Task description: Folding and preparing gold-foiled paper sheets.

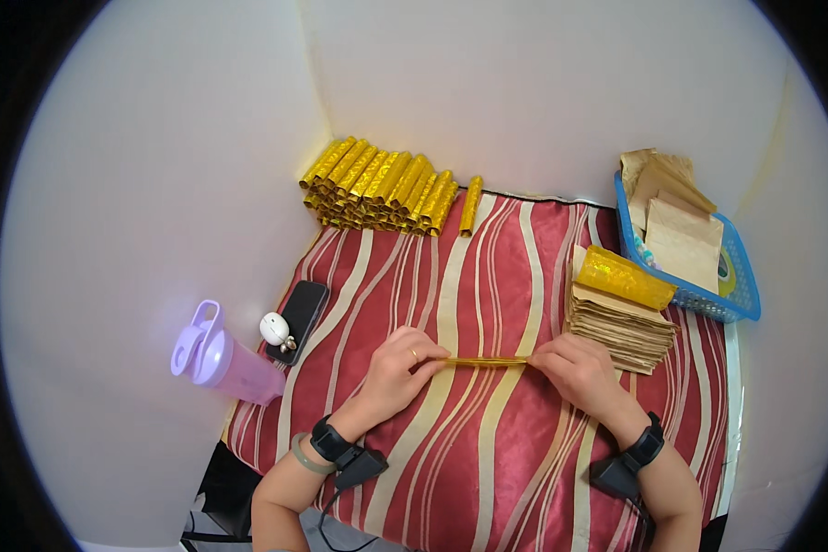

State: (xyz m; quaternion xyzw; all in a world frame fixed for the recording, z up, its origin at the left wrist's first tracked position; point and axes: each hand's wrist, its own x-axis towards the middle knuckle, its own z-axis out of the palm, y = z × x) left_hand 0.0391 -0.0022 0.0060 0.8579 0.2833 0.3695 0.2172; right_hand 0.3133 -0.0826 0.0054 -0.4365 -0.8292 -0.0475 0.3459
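We have before us the bench, its cloth covering red with wavy cream stripes. At its far left corner we see a pile of gold rolls, stacked several layers high with their open ends toward us. A blue basket sits at the far right corner, with brown paper rising above its rim. Just in front of it, near the right edge, stands a stack of brown sheets. By the left edge we see a lilac bottle with a loop handle. Over the middle of the bench, our left hand and right hand each pinch one end of a narrow gold strip between thumb and fingers, holding it level; whether it touches the cloth we cannot tell. A gold sheet lies across the stack's far end. Beside the bottle is a black phone. One lone gold roll lies at the far edge, just right of the pile. Smallest, a rounded white object rests on the phone.
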